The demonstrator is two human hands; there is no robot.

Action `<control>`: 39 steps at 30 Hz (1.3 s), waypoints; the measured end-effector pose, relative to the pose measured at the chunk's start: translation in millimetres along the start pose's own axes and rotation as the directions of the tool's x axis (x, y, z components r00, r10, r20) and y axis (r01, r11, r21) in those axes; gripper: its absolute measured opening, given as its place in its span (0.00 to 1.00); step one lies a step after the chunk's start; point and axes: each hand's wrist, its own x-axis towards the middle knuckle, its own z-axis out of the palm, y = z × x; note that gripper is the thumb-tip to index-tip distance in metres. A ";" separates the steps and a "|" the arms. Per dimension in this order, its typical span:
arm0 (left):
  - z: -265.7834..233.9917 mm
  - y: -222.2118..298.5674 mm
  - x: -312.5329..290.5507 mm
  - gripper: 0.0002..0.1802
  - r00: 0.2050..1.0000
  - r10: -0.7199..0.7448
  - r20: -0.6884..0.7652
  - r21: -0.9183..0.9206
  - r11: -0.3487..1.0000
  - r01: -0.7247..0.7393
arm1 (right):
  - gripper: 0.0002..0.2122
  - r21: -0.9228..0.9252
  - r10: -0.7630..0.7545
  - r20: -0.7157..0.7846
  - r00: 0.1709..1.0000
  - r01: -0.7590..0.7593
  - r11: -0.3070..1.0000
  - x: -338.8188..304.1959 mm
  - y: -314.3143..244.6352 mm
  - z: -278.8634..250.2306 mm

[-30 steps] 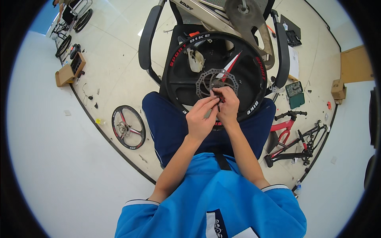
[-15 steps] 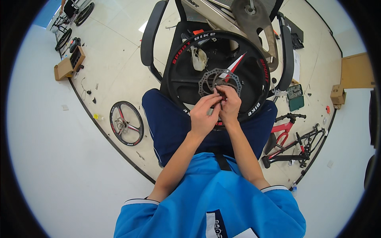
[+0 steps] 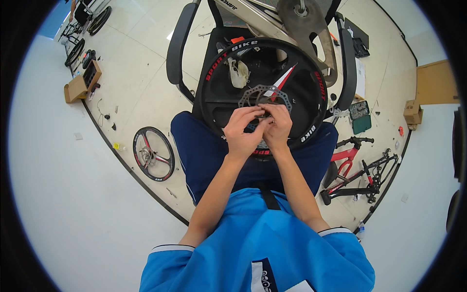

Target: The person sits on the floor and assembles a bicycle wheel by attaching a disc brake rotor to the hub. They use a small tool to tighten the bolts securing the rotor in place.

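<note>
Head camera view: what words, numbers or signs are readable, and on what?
Large round black wheel: red and white lettering, legible, not copied.
Pale metallic frame: dark lettering, small, not copied.
Black three-spoked wheel on the floor: lettering too small.
Bright blue shirt: marks unclear.

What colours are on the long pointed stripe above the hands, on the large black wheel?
White and red; the pointed stripe shows best in the head view.
</note>
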 end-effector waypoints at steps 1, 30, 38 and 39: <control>0.8 2.2 1.6 0.15 1.000 0.020 0.024 -0.005 1.000 -0.020 | 0.14 -0.007 -0.005 0.008 1.000 0.005 1.000 -0.5 0.9 -0.2; -0.1 -26.3 -2.2 0.11 0.999 0.013 -0.033 -0.002 1.000 -0.013 | 0.15 -0.003 0.067 -0.110 0.992 -0.067 0.998 -5.9 -3.4 16.1; 4.7 -24.0 2.1 0.14 0.999 -0.037 0.036 -0.102 0.994 0.040 | 0.10 0.000 0.071 -0.053 0.996 -0.071 0.997 -5.3 0.1 13.3; 2.9 -19.5 5.3 0.14 0.998 -0.012 0.063 -0.114 0.993 0.019 | 0.10 -0.012 0.073 -0.053 0.996 -0.073 0.997 -5.5 -0.3 14.1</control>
